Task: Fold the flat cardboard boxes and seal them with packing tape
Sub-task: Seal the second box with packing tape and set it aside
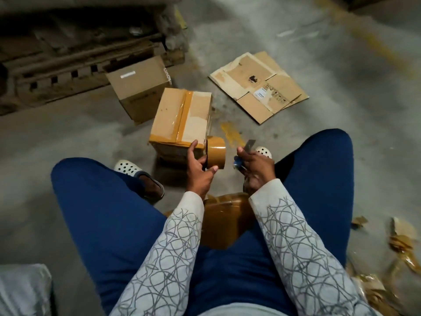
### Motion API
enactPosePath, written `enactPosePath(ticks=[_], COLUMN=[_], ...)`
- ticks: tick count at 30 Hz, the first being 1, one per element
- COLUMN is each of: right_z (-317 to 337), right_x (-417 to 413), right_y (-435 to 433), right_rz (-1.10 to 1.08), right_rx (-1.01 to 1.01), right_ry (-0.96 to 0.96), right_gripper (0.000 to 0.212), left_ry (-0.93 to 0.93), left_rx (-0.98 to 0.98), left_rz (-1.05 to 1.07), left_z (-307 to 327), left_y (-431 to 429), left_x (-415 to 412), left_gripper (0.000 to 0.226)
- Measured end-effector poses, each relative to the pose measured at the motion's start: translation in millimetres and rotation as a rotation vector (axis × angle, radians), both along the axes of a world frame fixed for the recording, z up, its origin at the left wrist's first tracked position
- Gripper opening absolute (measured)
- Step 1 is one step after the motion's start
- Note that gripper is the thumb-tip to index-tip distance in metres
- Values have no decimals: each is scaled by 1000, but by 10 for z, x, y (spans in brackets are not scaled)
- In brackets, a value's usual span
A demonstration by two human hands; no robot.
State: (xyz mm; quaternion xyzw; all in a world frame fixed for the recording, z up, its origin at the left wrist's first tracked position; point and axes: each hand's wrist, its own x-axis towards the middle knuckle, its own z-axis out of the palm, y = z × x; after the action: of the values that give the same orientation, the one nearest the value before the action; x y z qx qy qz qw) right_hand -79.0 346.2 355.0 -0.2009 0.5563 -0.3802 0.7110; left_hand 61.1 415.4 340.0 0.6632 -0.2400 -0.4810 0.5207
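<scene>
A folded cardboard box point(182, 117) stands on the concrete floor between my feet, with brown tape along its top seam. My left hand point(200, 169) grips a roll of brown packing tape point(216, 155) held against the box's near right corner. A strip of tape runs from the roll up the box's right side. My right hand point(255, 166) holds a small cutter point(249, 144) with its blade pointing up, just right of the roll. Further right, flat cardboard boxes point(259, 85) lie stacked on the floor.
A second folded box point(139, 87) sits behind the taped one, against a wooden pallet point(68, 62). A brown taped object point(227, 217) lies between my knees. Tape and cardboard scraps point(401, 245) litter the floor at right. A grey bundle point(22, 290) is at the lower left.
</scene>
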Motion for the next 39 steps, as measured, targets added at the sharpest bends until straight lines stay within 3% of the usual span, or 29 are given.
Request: enactPosePath(ticks=[4, 8, 12, 16, 19, 22, 23, 25, 32, 35, 39], right_z=[35, -52, -85, -89, -199, -266, -261, -237, -149, -163, -128], right_x=[108, 266, 330, 270, 247, 203, 191, 182, 135, 141, 156], right_y=[102, 142, 119, 162, 123, 76, 65, 44, 73, 90, 118], right_rz=[24, 64, 105, 187, 209, 379, 425, 504, 635, 633, 691], right_rx=[23, 17, -12, -34, -132, -272, -286, -293, -357, -397, -391], right_ry=[-174, -121, -70, 4, 292, 571, 586, 577, 694, 701, 724], right_gripper=[16, 31, 19, 10, 11, 14, 16, 20, 20, 16, 32], left_ry=[-51, -110, -118, -229, -301, 27, 133, 171, -88, -217, -392], left_rx=[-28, -44, -47, -40, -35, -19, 4, 56, 136, 164, 131], left_rz=[26, 7, -41, -72, -90, -13, 21, 8, 59, 70, 57], left_z=[7, -31, -101, -148, -138, -84, -75, -97, -281, -256, -152], left_y=[21, -1, -41, -55, -88, -130, -130, -128, -73, -60, -52], left_x=[62, 104, 73, 14, 107, 235, 265, 299, 282, 256, 260], left_gripper=[92, 90, 90, 101, 101, 78, 71, 61, 18, 10, 7])
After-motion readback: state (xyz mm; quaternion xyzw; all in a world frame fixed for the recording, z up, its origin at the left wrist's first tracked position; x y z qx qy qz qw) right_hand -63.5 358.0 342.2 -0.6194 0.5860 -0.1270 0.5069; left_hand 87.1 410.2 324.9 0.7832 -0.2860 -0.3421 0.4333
